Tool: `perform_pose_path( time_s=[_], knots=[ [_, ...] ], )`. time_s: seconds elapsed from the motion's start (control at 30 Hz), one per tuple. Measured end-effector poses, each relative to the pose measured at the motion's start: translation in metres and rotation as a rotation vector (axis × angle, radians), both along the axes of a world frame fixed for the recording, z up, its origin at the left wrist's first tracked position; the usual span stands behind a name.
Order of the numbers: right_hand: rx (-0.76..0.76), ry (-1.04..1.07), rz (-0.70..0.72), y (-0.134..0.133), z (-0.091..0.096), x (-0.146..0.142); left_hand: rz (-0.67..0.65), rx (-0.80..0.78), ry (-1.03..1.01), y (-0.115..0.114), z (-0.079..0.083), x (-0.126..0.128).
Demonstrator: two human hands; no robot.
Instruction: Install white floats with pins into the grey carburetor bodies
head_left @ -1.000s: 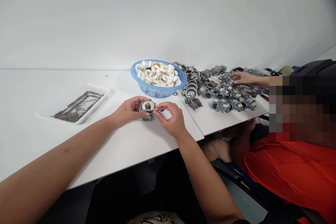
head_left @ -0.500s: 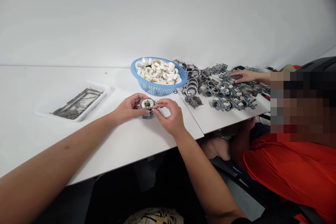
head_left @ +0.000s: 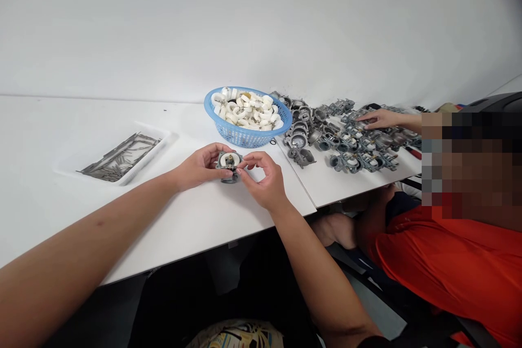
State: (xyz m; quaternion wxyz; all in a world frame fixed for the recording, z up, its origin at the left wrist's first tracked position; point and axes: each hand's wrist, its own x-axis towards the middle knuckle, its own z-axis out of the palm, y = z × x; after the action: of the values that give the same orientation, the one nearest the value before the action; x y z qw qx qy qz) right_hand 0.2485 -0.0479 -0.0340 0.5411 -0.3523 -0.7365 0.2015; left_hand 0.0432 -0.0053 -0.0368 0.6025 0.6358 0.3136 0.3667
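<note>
My left hand [head_left: 199, 167] is closed round the side of a grey metal carburetor body [head_left: 228, 176], its thumb across the near edge. A white ring-shaped float [head_left: 229, 160] lies in the top of that body, with a small brass-coloured part at its middle. From the right, my right hand [head_left: 264, 178] pinches with thumb and forefinger at the body's edge, next to the float. Whatever is between those fingertips is too small to make out. The carburetor body is held just above the white table or rests on it; I cannot tell which.
A blue plastic basket [head_left: 248, 137] full of white floats stands behind my hands. To the left, a white tray [head_left: 141, 169] contains thin metal pins [head_left: 118, 159]. Many carburetor bodies [head_left: 346, 141] cover the table at right, where a co-worker's hand [head_left: 380, 118] touches one.
My hands stay at the carburetor body with almost the same grip. The view has shifted slightly. The co-worker's hand has barely moved.
</note>
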Motion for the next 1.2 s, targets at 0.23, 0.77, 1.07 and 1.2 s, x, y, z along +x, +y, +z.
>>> perform_pose_path(
  time_s=[0.23,0.77,1.07,1.2],
  knots=[
    [0.116,-0.099,-0.114,0.0023,-0.0005,-0.0011,-0.001,-0.002,-0.026,0.0017,-0.0002,0.0003],
    [0.101,-0.164,-0.147,0.0014,-0.0008,-0.0028,0.048,0.01,-0.01,-0.0005,0.0034,0.0014],
    [-0.06,-0.15,-0.054,0.0024,-0.0061,0.0045,0.016,0.003,-0.028,0.0016,-0.0006,-0.0024],
    [-0.164,-0.269,0.08,0.0044,-0.0093,0.0043,-0.003,0.019,-0.028,0.0022,-0.001,-0.0037]
  ],
)
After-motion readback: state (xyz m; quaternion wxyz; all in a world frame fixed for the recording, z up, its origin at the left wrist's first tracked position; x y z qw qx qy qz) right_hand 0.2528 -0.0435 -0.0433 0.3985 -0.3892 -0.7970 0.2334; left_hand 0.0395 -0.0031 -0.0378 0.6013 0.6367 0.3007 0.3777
